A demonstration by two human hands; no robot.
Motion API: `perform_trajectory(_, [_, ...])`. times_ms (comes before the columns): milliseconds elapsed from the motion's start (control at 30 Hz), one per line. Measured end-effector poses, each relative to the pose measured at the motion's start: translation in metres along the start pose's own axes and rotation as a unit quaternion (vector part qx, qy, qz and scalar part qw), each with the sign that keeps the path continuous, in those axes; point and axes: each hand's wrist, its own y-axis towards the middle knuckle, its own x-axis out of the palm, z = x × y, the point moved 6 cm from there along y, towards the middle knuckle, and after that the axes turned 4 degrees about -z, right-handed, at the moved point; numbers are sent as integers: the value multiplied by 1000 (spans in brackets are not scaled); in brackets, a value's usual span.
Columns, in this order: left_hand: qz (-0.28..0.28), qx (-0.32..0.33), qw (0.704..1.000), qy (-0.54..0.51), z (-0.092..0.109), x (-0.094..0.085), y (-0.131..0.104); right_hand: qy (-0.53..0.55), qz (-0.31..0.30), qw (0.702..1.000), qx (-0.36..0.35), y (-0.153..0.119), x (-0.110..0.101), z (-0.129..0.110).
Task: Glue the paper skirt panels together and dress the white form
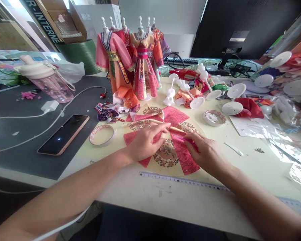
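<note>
A round panel of patterned cloth (166, 155), with red and beige floral wedges, lies flat on the table in front of me. A narrow beige strip or folded edge (176, 129) runs across its middle. My left hand (146, 140) rests on the panel, fingers stretched toward the right along the strip, thumb apart. On the right side of the panel, my right hand (203, 147) is closed, its fingertips by the strip's right end. Something pink-purple shows at those fingers, too small to name. A ruler (183, 180) lies along the panel's near edge.
Dressed doll stands (142, 63) rise behind the panel. Tape rolls (102, 135) (215, 118) flank it. A phone (64, 134), charging cable and tumbler (48, 78) are at left. White stands (232, 108), cloth scraps and a small white blade-like tool (234, 149) lie right.
</note>
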Motion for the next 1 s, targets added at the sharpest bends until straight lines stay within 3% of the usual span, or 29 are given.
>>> perform_trajectory(67, [39,-40,997,-50,-4,-7,1,38,-5,998,46,0,0,5])
perform_trajectory(167, [50,-106,981,-152,-10,-8,0,132,0,985,107,0,-1,11])
perform_trajectory(333, [-6,-228,903,-364,-10,9,-5,257,24,958,126,-3,-3,7])
perform_trajectory(433, [-39,-290,852,-435,-6,19,-11,276,37,955,106,-4,-4,0])
perform_trajectory(533, [-65,-301,822,-479,-1,27,-12,251,55,964,66,-3,-5,-8])
perform_trajectory(833, [-118,-338,767,-532,4,36,-15,161,81,982,-54,-5,-4,-24])
perform_trajectory(1000, [-134,-331,754,-551,5,36,-16,88,91,986,-112,-8,-8,-30])
